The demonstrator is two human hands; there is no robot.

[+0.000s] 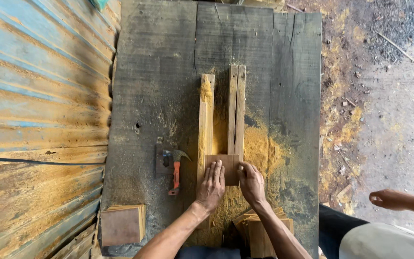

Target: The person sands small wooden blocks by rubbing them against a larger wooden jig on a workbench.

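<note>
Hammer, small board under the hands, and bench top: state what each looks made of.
Hammer: dark metal claw head, probably steel; orange handle, plastic or painted, unclear which.
Small board: bare pale-brown wood, smooth and unfinished; both hands, left hand and right hand, rest on it.
Bench top: weathered grey planks, cracked, dusted with yellow sawdust.

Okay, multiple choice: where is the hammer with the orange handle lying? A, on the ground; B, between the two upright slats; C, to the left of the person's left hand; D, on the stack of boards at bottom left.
C: the hammer lies on the workbench, left of the left hand.
</note>
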